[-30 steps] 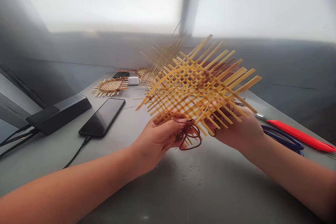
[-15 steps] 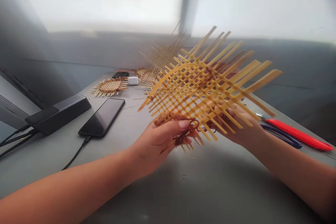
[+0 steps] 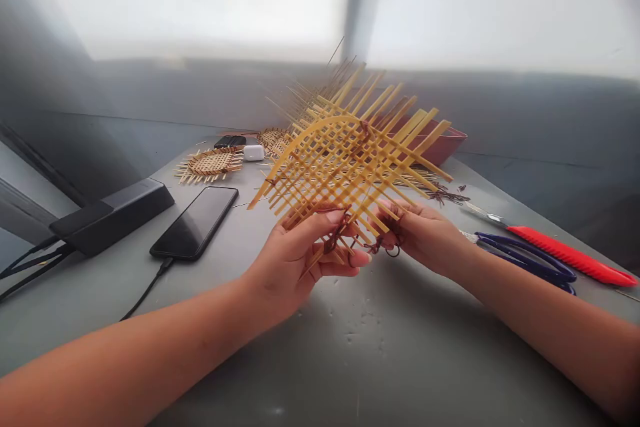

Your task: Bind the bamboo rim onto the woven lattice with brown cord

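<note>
A woven lattice of yellow bamboo strips (image 3: 330, 167) is held up tilted above the table, a curved strip arching across its upper left side and tied with dark brown cord. My left hand (image 3: 313, 247) grips its lower edge, thumb in front and fingers behind and below. Dark brown cord (image 3: 331, 240) hangs in a tangle by that thumb. At the lattice's lower right, my right hand (image 3: 420, 230) is closed with its fingertips pinching brown cord near the strip ends. The lattice partly hides those fingertips.
A phone (image 3: 195, 223) with a cable and a black power strip (image 3: 113, 213) lie left. Finished woven pieces (image 3: 213, 163), a white case (image 3: 253, 153) and a reddish box (image 3: 445, 140) stand behind. Blue-handled scissors (image 3: 525, 257) and a red cutter (image 3: 570, 253) lie right.
The lattice has swung left and back, away from me. My right hand has come out from behind it to its lower right edge, uncovering more of the scissors and box.
</note>
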`<state>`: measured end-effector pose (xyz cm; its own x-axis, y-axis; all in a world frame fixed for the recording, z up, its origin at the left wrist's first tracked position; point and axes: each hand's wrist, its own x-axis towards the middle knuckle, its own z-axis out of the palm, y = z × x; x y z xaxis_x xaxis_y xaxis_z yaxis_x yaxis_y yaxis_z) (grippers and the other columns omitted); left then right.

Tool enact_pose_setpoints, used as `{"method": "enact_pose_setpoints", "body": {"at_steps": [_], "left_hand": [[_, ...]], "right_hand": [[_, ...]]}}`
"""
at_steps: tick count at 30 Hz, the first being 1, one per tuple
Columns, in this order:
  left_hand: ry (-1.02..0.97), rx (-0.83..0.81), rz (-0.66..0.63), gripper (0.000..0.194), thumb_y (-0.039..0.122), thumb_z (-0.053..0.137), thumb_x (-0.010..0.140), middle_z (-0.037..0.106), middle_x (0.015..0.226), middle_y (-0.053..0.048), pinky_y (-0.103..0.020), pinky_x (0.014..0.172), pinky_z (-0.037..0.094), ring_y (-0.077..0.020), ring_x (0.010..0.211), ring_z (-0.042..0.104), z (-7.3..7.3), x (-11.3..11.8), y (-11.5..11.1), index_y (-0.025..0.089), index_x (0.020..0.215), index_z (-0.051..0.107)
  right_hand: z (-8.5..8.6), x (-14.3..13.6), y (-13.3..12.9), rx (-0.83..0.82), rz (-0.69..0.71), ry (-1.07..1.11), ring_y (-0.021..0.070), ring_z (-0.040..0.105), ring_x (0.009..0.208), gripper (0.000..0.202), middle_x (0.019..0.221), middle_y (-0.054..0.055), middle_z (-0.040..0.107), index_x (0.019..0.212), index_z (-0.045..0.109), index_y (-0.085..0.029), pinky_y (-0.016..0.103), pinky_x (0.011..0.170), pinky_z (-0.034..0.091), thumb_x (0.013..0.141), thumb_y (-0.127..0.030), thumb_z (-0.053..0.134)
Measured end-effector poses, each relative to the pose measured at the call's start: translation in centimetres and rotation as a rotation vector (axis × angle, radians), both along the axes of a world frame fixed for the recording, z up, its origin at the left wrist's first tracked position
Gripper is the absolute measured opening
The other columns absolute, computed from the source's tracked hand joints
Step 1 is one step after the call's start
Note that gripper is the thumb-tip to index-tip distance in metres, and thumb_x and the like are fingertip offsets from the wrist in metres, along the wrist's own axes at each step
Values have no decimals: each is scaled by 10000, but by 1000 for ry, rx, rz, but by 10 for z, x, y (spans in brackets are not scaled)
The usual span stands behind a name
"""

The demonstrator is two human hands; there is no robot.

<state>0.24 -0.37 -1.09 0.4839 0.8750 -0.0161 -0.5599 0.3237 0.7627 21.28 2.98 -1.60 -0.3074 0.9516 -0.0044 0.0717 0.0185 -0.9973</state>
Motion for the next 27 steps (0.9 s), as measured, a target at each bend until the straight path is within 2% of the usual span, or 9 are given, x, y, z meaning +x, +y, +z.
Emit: {"method": "enact_pose_setpoints", "body": {"at_steps": [3,7,10,12,15,17,20,23,27], "left_hand": [[41,0,-13,183,341,755,765,706,809,20,-226,542,526,-140,608,704,-3,0,0,215,877,683],[49,18,-20,179,351,749,779,694,799,26,-212,551,524,-131,616,710,-4,-1,-1,215,868,675],[56,9,-12,161,341,747,784,683,788,36,-208,557,529,-127,621,712,-2,-1,0,215,850,671],[63,2,-10,151,332,743,790,681,785,36,-206,559,526,-123,618,709,-1,0,0,215,853,671],[62,3,-10,148,323,735,794,683,785,30,-222,573,532,-123,602,700,0,1,0,209,863,672],[53,12,-11,138,315,729,799,688,775,24,-229,583,540,-125,599,697,0,2,0,203,853,671],[50,27,-3,109,290,721,808,696,746,20,-209,571,534,-119,596,694,-1,2,-1,197,838,675],[75,20,13,99,272,728,798,699,727,18,-191,516,511,-120,575,688,-1,2,-2,190,826,680],[78,48,28,94,245,736,779,701,724,4,-215,524,526,-139,601,691,-1,4,-3,169,786,681]], "right_hand": [[0,2,6,9,-107,82,115,437,495,490,542,-13,502,648,591,-192,269,477,359,691,-648,765],[1,8,15,48,-251,201,112,428,492,441,535,-25,474,646,562,-210,254,454,364,672,-566,822],[3,10,18,91,-276,239,98,399,476,430,498,-42,435,607,534,-212,235,437,347,680,-500,844],[5,9,14,108,-232,224,84,388,457,455,493,-48,437,585,518,-207,223,421,329,679,-512,843],[7,3,0,92,-75,102,69,416,434,414,520,-50,500,643,602,-197,213,407,330,614,-503,879],[8,-3,-11,41,89,-18,93,493,444,356,524,-49,542,749,670,-197,222,424,382,579,-405,904],[7,-14,-27,3,256,-141,123,578,486,235,501,-63,523,799,689,-194,239,497,459,638,-273,841],[4,-22,-35,-36,292,-164,125,604,515,183,501,-73,494,739,631,-195,228,525,465,663,-251,788],[-1,-27,-40,-32,208,-179,146,625,559,340,539,-40,554,639,495,-201,249,555,489,649,-339,806]]}}
